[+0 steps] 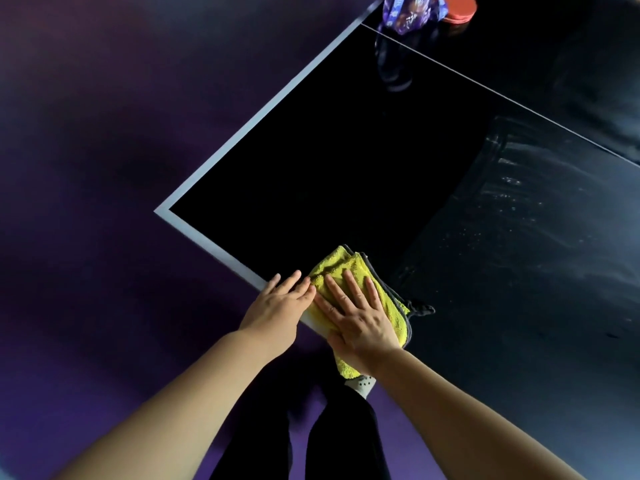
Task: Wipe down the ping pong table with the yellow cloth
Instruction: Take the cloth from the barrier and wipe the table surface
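Head view: your right hand [360, 320] lies flat, fingers straight and spread, pressing the folded yellow terry cloth [332, 268] onto the black, white-bordered ping pong table [329, 168]. Your left hand [277, 306], fingers likewise straight, rests on the table's border at the cloth's 9 o'clock, fingertips touching it. The cloth sits at the table's near edge, at 6 o'clock in frame, one end hanging over. At 3 o'clock wet streaks [519, 202] mark the surface; at 1 o'clock lies a red paddle [462, 10].
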The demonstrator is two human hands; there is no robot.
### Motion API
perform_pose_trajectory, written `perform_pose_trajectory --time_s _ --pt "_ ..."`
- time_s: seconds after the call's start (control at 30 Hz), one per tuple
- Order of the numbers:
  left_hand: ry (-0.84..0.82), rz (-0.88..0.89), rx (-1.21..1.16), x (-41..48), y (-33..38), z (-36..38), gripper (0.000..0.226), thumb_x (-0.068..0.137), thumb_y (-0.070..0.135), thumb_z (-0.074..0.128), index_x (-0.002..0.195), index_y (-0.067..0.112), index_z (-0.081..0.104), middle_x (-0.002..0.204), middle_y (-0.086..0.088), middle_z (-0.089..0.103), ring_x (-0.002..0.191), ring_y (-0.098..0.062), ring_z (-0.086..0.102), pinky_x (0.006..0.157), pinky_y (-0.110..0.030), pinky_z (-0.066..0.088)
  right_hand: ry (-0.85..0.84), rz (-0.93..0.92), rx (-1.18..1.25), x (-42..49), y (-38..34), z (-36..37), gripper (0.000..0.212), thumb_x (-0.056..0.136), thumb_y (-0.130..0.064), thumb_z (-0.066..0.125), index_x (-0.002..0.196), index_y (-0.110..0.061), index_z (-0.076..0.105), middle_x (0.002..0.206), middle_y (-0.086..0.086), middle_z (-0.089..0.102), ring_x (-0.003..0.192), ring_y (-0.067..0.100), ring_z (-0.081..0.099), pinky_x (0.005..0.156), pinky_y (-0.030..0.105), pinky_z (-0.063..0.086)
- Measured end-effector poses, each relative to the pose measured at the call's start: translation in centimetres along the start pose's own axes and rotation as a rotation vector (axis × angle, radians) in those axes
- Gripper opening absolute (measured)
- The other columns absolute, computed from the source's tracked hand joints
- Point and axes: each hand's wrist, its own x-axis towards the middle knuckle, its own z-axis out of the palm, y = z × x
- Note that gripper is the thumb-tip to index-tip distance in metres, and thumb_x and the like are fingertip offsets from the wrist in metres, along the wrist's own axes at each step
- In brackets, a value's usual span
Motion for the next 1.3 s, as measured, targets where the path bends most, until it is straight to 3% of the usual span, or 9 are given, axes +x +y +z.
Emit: perform_pose_trajectory --time_s 0.13,0.4,0.63,0.8,1.07,1.2,1.3 --pt "0.010 0.030 0.024 3.3 3.2 -0.1 0.068 0.091 -0.001 0.035 0.151 0.017 0.008 0.158 0.002 0.006 0.145 -0.017 -0.010 0.117 -0.037 -0.009 -0.002 0.036 -0.015 -1.1 4.5 -0.5 0.069 0.089 -0.043 0.037 0.153 -0.036 0.014 0.162 -0.004 0.012 0.150 0.028 0.001 0.117 0.053 0.007" --pt "0.063 -0.082 0.069 15.3 10.2 -2.9 0.065 0.095 0.012 0.035 0.151 0.017 0.001 0.159 0.000 -0.002 0.144 -0.018 -0.011 0.117 -0.040 -0.005 -0.004 0.065 -0.037 2.3 18.0 -3.2 0.072 0.084 -0.050 0.038 0.152 -0.037 0.022 0.162 -0.004 0.014 0.151 0.026 0.000 0.119 0.054 0.007" --pt "0.180 -0.162 0.075 25.2 15.2 -5.8 0.060 0.098 0.021 0.031 0.151 0.012 0.003 0.159 -0.004 -0.002 0.144 -0.020 -0.012 0.118 -0.040 -0.003 0.021 0.180 -0.048 7.6 29.2 -5.8 0.068 0.087 -0.055 0.026 0.152 -0.044 0.011 0.163 -0.009 -0.001 0.150 0.022 -0.012 0.121 0.049 -0.004" --pt "0.192 -0.122 0.074 29.2 17.9 -6.4 0.061 0.098 0.024 0.033 0.151 0.013 0.005 0.159 -0.004 0.001 0.144 -0.021 -0.013 0.118 -0.040 -0.004 0.049 0.269 -0.044 12.0 36.8 -7.8 0.067 0.088 -0.057 0.020 0.152 -0.047 0.002 0.163 -0.009 -0.007 0.149 0.021 -0.015 0.121 0.048 -0.005" --pt "0.192 -0.110 0.112 33.8 19.6 -6.9 0.062 0.098 0.031 0.033 0.151 0.014 0.006 0.159 -0.002 0.004 0.144 -0.021 -0.015 0.117 -0.042 -0.004 0.097 0.403 0.003 18.7 45.8 -10.3 0.065 0.094 -0.061 0.028 0.152 -0.048 0.003 0.163 -0.009 -0.007 0.149 0.021 -0.014 0.120 0.048 -0.007" --pt "0.205 -0.084 0.104 35.8 20.0 -7.0 0.061 0.098 0.027 0.034 0.151 0.015 0.006 0.159 -0.001 0.004 0.144 -0.021 -0.014 0.117 -0.041 -0.004 0.117 0.460 0.034 21.7 48.9 -11.1 0.065 0.093 -0.066 0.026 0.152 -0.047 0.007 0.163 -0.009 -0.004 0.150 0.022 -0.012 0.120 0.049 -0.008" --pt "0.212 -0.056 0.086 37.2 21.0 -6.9 0.062 0.097 0.023 0.037 0.151 0.016 0.008 0.159 -0.001 0.005 0.144 -0.020 -0.014 0.117 -0.040 -0.005 0.128 0.492 0.050 23.0 50.7 -11.4 0.062 0.096 -0.059 0.028 0.153 -0.046 0.008 0.164 -0.007 -0.003 0.150 0.023 -0.012 0.119 0.050 -0.007"
